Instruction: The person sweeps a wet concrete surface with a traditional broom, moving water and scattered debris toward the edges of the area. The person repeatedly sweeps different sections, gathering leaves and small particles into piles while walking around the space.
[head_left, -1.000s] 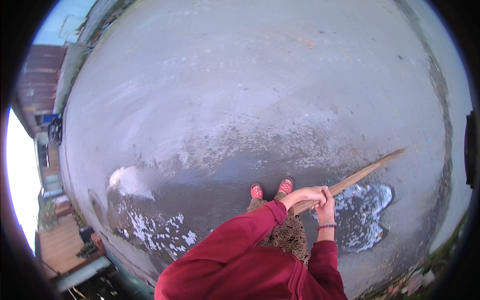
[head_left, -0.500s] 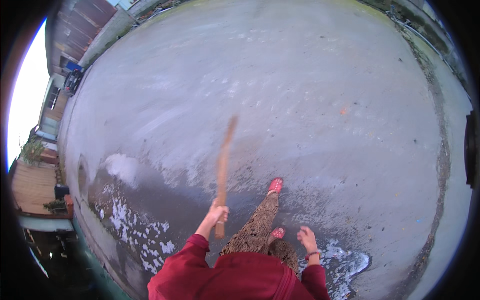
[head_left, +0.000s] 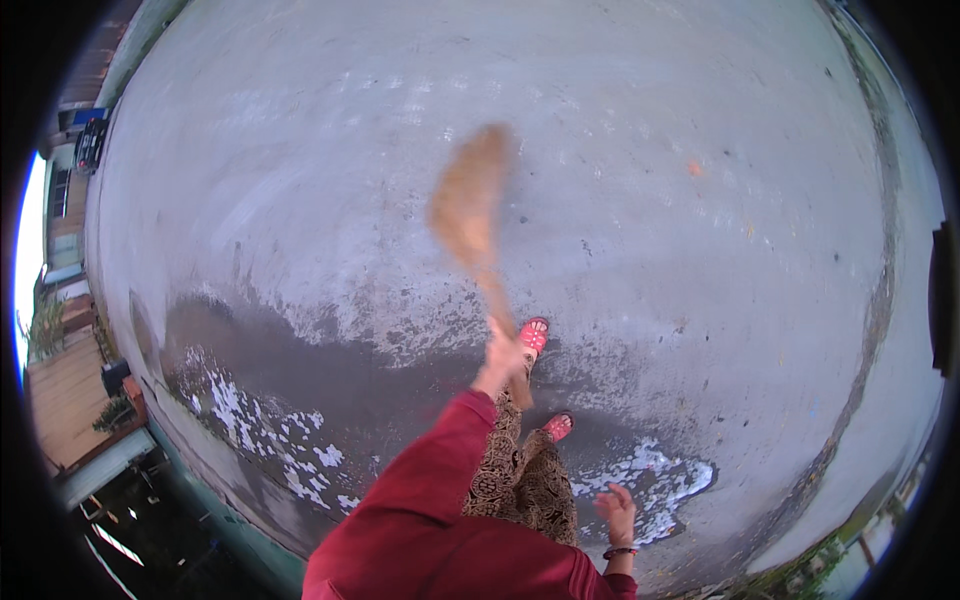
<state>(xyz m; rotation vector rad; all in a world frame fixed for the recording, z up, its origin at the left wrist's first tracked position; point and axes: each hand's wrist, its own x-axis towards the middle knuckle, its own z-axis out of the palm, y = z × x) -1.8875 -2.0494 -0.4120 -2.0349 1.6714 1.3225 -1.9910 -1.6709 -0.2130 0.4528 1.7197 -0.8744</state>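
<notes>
One hand only on the broom (head_left: 478,225) — my left hand (head_left: 503,355), fingers clenched round the handle's near end. Long axis runs up-left, away from me, bristle head blurred over wet concrete (head_left: 330,370). Right hand (head_left: 617,512) hangs loose, fingers released, well apart, low-right.

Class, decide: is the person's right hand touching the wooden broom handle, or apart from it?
Apart. The head view shows the right hand open and low beside the patterned skirt, while only the left hand grips the wooden broom handle.
</notes>
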